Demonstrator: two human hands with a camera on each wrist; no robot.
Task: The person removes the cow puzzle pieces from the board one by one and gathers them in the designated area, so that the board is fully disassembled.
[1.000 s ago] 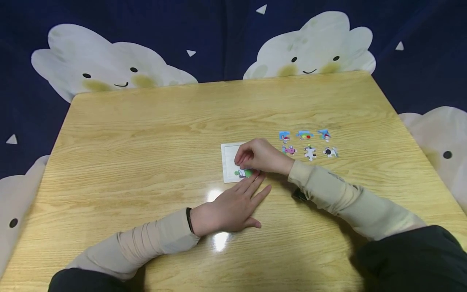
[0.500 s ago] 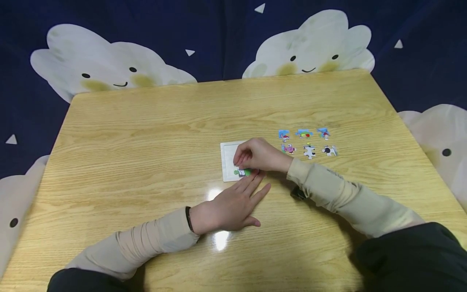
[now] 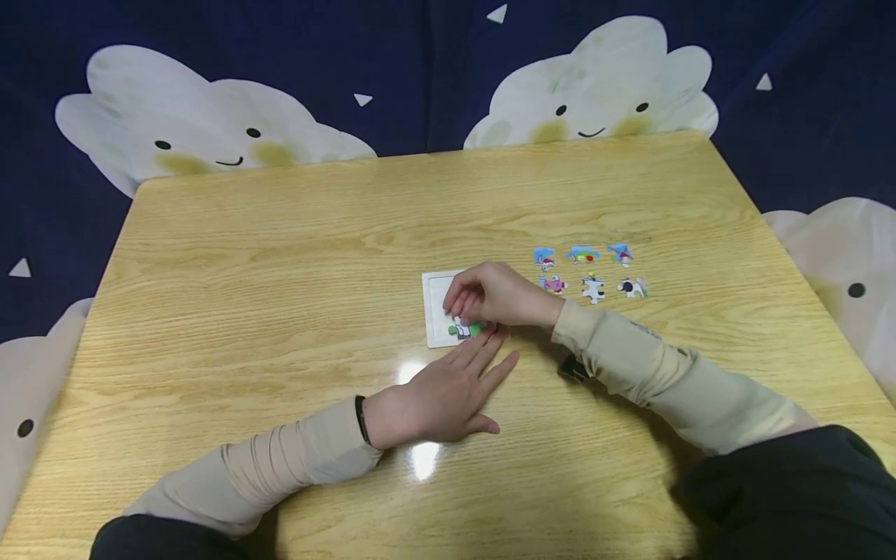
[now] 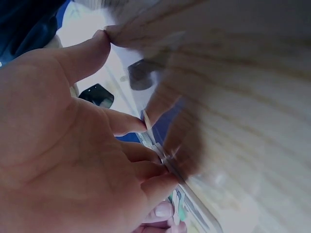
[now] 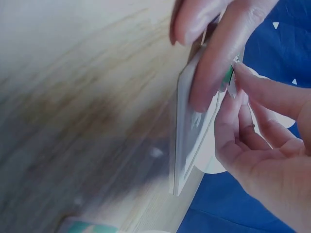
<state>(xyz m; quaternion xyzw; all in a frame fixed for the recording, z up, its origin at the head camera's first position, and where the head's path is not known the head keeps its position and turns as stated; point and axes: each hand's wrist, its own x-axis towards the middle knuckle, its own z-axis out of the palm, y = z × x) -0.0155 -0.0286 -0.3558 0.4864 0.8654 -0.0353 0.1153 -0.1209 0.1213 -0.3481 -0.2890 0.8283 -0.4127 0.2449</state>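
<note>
A square white puzzle tray [image 3: 430, 323] lies on the table in front of me. Near its lower edge shows a jigsaw piece [image 3: 462, 330], green and white with dark lines. My right hand [image 3: 502, 295] reaches over the tray from the right and pinches this piece between thumb and fingers. The right wrist view shows the pinched piece edge-on, standing tilted over the tray. My left hand [image 3: 444, 393] has its fingers straight, their tips resting on the tray's near right corner. My right hand covers much of the tray's right side.
Several loose jigsaw pieces lie in two rows to the right of the tray, among them a black-and-white piece [image 3: 633, 288] and a pink one [image 3: 553, 285]. The wooden table [image 3: 280, 295] reaches back to a dark blue cloth [image 3: 420, 70] with white clouds.
My right hand's fingers have shifted slightly left over the tray, still pinching the jigsaw piece. My left hand stays at the tray's corner.
</note>
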